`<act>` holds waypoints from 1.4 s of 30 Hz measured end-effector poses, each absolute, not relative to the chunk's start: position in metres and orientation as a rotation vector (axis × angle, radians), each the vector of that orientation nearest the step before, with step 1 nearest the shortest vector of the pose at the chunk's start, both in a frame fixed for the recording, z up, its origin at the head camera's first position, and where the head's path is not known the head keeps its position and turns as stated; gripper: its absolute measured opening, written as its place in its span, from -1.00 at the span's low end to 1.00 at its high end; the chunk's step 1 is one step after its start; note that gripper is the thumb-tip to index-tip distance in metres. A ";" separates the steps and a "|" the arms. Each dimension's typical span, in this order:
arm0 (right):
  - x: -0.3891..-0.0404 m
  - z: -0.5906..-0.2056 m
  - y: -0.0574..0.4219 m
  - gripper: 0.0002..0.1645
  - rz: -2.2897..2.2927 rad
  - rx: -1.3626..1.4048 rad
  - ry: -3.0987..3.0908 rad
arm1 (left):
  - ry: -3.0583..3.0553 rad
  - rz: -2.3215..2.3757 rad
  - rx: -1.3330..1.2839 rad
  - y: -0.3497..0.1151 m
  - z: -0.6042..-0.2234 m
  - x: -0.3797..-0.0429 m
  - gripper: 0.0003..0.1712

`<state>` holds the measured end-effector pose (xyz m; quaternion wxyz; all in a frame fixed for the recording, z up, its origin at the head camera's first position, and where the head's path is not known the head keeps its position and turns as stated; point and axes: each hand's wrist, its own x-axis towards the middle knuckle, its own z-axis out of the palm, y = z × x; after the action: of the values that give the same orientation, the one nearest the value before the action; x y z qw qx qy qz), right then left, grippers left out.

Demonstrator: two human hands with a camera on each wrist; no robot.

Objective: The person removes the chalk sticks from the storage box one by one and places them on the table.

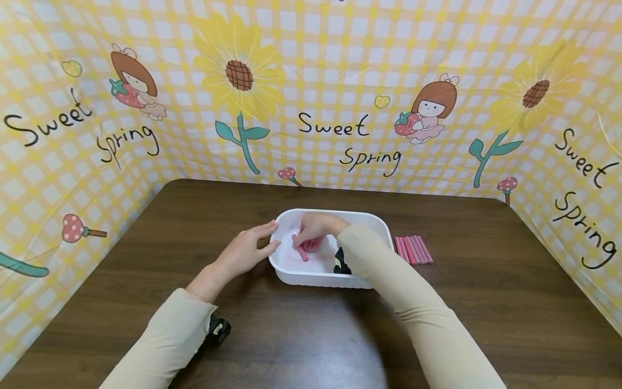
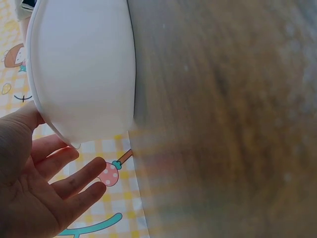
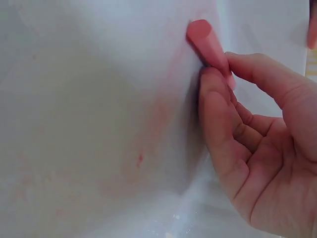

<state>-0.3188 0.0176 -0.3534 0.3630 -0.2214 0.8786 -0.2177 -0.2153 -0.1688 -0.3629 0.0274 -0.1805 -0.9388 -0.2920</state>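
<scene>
A white plastic tub (image 1: 301,278) stands on the table with my right hand (image 1: 313,229) reaching down inside it. That hand pinches a pink stick (image 3: 208,44) between thumb and fingertips, close over the tub's floor; the other fingers are curled in. Pink smears (image 3: 158,119) mark the white floor beneath it. At the tub's left end, my left hand (image 1: 249,246) touches the rim with thumb and fingertips. Its fingers (image 2: 81,181) are loosely extended, the lower ones away from the wall.
A row of several pink sticks (image 1: 413,250) lies side by side on the dark wooden table (image 1: 311,335), just right of the tub. A yellow checked cloth (image 1: 330,65) with printed flowers hangs around the back and sides.
</scene>
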 end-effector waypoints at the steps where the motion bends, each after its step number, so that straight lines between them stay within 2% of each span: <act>1: -0.320 -0.354 0.018 -0.65 -0.575 -0.576 2.241 | -2.899 -0.900 -0.558 -0.169 -0.363 -0.215 -0.40; 13: -0.330 -0.342 0.032 -0.77 -0.884 -0.559 2.016 | -2.888 -0.908 -0.572 -0.169 -0.363 -0.215 -0.41; 27: -0.329 -0.319 0.053 -0.59 -1.016 -0.538 1.955 | -2.898 -0.903 -0.562 -0.169 -0.363 -0.216 -0.40; 36: -0.327 -0.311 0.066 -0.66 -1.085 -0.545 1.920 | -2.903 -0.904 -0.559 -0.169 -0.363 -0.216 -0.39; 42: -0.326 -0.309 0.075 -0.64 -1.125 -0.507 1.926 | -2.905 -0.910 -0.554 -0.169 -0.363 -0.216 -0.39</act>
<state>-0.3263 0.0754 -0.3087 0.4144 -0.2018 0.7663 -0.4476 -0.2156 -0.1690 -0.3631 0.0237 -0.1792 -0.9385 -0.2941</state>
